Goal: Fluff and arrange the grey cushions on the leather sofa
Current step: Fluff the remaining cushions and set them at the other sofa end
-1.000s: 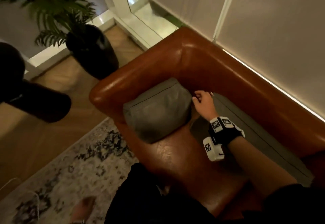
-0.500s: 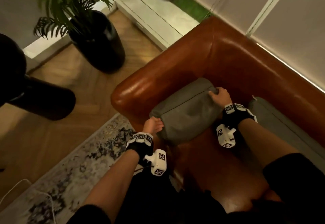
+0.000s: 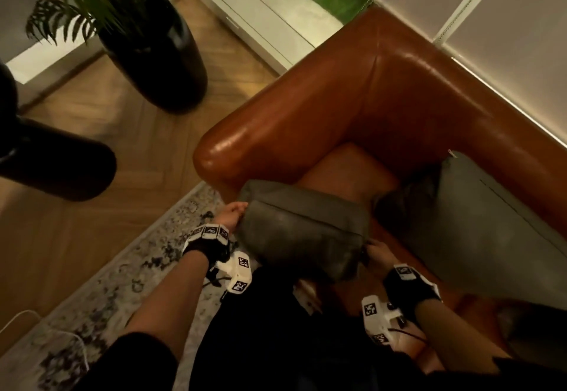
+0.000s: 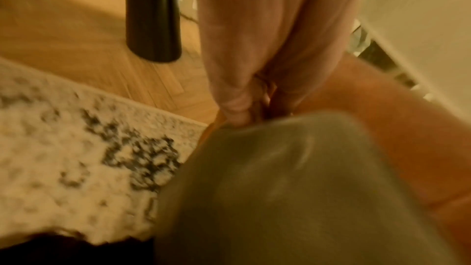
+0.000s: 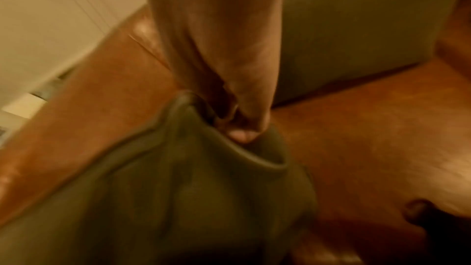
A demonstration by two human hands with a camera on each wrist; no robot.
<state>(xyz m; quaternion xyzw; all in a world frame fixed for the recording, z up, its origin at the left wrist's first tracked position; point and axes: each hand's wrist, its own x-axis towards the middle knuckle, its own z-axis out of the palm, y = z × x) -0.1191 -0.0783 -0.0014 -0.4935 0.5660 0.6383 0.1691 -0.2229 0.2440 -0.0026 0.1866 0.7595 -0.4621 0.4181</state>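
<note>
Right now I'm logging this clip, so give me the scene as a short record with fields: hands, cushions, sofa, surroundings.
left hand: grips the small cushion's left end
right hand: pinches its right corner, thumb pressed into the fabric
small cushion: grey, held between both hands over the seat's front edge
large cushion: grey, leans against the backrest
sofa: brown leather, corner seat bare
rug: patterned, in front of the sofa
plant pot: black, on the wood floor beside the armrest

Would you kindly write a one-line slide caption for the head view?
Both hands, left hand and right hand, grip opposite ends of a grey cushion over the leather sofa.
</note>
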